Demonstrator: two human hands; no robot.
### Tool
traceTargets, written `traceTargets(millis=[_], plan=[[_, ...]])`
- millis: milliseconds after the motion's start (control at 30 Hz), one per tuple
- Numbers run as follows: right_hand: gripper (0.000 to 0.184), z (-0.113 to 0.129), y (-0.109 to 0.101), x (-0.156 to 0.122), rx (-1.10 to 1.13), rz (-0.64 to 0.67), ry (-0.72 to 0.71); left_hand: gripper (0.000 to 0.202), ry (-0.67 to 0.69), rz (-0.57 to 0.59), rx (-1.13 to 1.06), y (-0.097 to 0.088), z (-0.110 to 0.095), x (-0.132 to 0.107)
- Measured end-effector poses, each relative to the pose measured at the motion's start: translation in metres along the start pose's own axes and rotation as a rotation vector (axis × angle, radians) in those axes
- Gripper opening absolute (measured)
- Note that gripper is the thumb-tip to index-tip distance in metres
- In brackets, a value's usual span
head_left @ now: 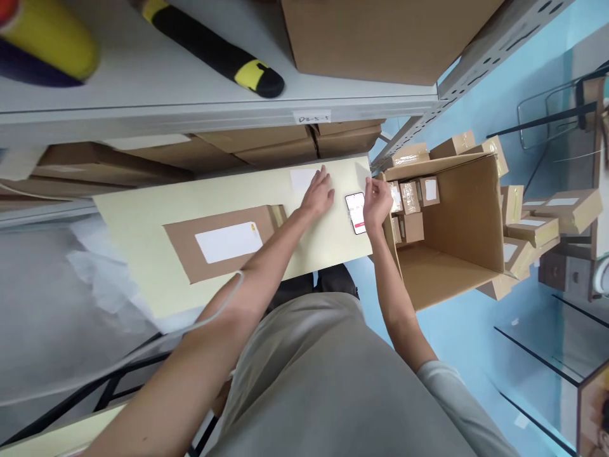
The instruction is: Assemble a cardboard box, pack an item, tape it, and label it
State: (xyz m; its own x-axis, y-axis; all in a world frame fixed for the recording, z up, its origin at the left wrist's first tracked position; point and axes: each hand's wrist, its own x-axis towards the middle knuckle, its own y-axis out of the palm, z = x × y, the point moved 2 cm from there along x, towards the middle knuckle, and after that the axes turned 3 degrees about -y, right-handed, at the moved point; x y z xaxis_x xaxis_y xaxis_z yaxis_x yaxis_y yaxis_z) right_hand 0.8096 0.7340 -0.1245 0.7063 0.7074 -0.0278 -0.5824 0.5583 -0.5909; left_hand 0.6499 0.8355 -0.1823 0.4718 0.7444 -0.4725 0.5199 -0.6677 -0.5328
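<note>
My left hand [318, 194] lies with fingers stretched on the pale yellow tabletop [328, 247], over the edge of a white paper sheet [301, 180]. At the table's right end, my right hand [377, 202] is closed in a pinch on a thin pale slip [363, 171], which looks like paper or a label. Just left of that hand rests a phone [354, 212] with its screen lit. A flat brown cardboard box [183, 244] with a white label [228, 241] sits to the left, partly behind my left forearm.
A large open carton [457, 260] holding several small boxes [410, 198] stands right of the table. More small boxes [533, 231] are piled beyond it. Overhead, a grey shelf [190, 105] carries a black and yellow tool [214, 47] and a carton [380, 38].
</note>
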Motion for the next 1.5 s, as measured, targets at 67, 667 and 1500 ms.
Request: traceTargets(millis=[67, 667, 1500], plan=[[0.046, 0.021, -0.004, -0.031, -0.026, 0.049, -0.117, 0.061, 0.025, -0.084, -0.359, -0.004, -0.014, -0.041], [0.034, 0.128, -0.022, -0.160, 0.310, 0.673, -0.209, 0.067, -0.177, -0.128, -1.007, -0.123, 0.095, -0.277], [0.063, 0.248, 0.023, -0.279, 0.329, 0.712, -0.265, 0.046, 0.240, -0.674, -0.688, -0.173, 0.069, -0.392]])
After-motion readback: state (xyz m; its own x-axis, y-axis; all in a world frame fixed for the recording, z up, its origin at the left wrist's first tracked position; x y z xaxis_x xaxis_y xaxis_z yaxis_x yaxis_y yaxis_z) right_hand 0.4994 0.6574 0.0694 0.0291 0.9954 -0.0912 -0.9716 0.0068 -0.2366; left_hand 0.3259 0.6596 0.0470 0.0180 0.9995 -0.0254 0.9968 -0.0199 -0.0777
